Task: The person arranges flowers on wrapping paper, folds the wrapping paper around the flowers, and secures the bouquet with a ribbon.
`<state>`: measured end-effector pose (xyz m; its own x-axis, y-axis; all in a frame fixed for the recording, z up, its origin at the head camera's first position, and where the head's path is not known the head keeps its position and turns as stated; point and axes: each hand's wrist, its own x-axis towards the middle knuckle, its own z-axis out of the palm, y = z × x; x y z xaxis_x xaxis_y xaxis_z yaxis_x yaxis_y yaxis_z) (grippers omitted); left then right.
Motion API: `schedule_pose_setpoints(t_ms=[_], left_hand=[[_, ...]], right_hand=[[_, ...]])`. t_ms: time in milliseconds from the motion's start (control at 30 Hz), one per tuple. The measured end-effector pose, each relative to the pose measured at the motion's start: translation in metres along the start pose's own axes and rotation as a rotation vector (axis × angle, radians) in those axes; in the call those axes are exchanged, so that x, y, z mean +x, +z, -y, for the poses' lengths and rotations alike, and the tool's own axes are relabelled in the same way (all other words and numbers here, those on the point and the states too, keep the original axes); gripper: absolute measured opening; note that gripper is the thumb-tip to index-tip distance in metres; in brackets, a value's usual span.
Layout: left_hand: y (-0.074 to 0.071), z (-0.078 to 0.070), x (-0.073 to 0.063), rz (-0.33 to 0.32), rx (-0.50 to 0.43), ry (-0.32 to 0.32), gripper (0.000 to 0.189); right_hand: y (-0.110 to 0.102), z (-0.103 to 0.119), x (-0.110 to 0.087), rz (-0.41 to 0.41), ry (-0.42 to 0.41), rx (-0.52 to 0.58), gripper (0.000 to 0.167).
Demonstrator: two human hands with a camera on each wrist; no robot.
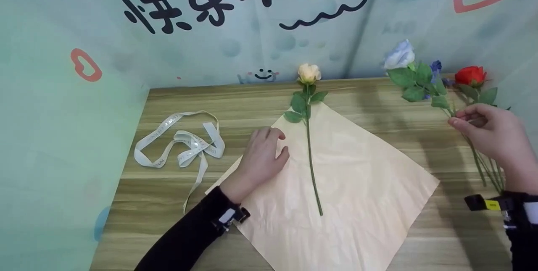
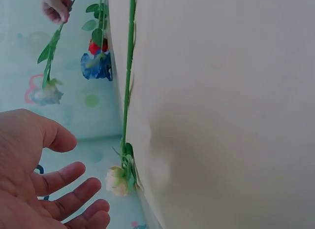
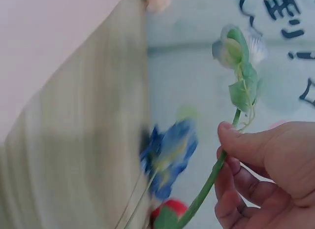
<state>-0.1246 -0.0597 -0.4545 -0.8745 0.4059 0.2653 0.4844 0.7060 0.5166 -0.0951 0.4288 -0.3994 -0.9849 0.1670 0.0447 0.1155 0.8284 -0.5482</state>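
Observation:
Between thumb and fingers, my right hand [image 1: 487, 130] pinches the green stem of a pale blue rose [image 1: 400, 54], raised over the right side of the table. In the right wrist view the stem [image 3: 209, 182] runs slanting through the fingertips, bloom upward. Behind it lie a red rose [image 1: 470, 76] and a dark blue flower [image 3: 170, 155]. My left hand [image 1: 262, 157], fingers loosely bent and holding nothing, hovers over the left part of a beige wrapping sheet [image 1: 361, 170]. Just right of it, a peach rose [image 1: 309, 73] lies lengthwise on the sheet, its bloom past the top corner.
A loosely looped white printed ribbon [image 1: 193, 145] lies on the wooden table [image 1: 138, 216] at the left. A pale green printed cloth [image 1: 197, 56] stands behind the table and along its sides. The flowers' stems at right reach toward my right wrist.

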Motion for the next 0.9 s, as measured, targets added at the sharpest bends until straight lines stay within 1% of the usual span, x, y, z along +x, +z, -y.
schedule_pose_setpoints(t_ms=[67,100,167,200,300,367,433,500,567,667,733,800,900], left_hand=[[-0.001,-0.008,0.003,0.018,-0.038,0.013,0.021],[-0.001,-0.012,0.005,0.031,-0.058,0.019,0.021],[0.0,-0.023,0.008,0.065,-0.092,0.028,0.023],[0.002,-0.028,0.009,0.083,-0.103,0.035,0.025],[0.009,-0.045,0.014,0.15,-0.144,0.059,0.035],[0.015,-0.054,0.016,0.2,-0.181,0.067,0.041],[0.021,-0.062,0.017,0.245,-0.23,0.065,0.044],[0.027,-0.067,0.017,0.267,-0.275,0.048,0.042],[0.03,-0.069,0.016,0.263,-0.309,0.018,0.039],[0.034,-0.067,0.014,0.212,-0.344,-0.03,0.034],[0.035,-0.065,0.014,0.174,-0.356,-0.052,0.027],[0.035,-0.061,0.014,0.142,-0.363,-0.071,0.019],[0.032,-0.055,0.017,0.114,-0.338,-0.104,0.007]], right_hand=[[0.005,0.02,0.0,0.011,-0.019,0.069,0.036],[0.01,0.03,-0.001,0.032,-0.034,0.121,0.035],[0.025,0.051,-0.002,0.106,-0.063,0.256,0.032],[0.034,0.062,-0.003,0.156,-0.071,0.337,0.03],[0.066,0.095,-0.006,0.297,-0.093,0.57,0.023],[0.088,0.115,-0.007,0.367,-0.089,0.678,0.02],[0.108,0.131,-0.008,0.418,-0.078,0.756,0.018],[0.126,0.144,-0.008,0.444,-0.059,0.811,0.016],[0.14,0.154,-0.008,0.436,-0.04,0.85,0.014],[0.155,0.164,-0.007,0.373,-0.024,0.898,0.014],[0.161,0.169,-0.007,0.334,-0.031,0.914,0.016],[0.164,0.17,-0.007,0.319,-0.058,0.899,0.022],[0.163,0.167,-0.007,0.332,-0.103,0.834,0.031]])
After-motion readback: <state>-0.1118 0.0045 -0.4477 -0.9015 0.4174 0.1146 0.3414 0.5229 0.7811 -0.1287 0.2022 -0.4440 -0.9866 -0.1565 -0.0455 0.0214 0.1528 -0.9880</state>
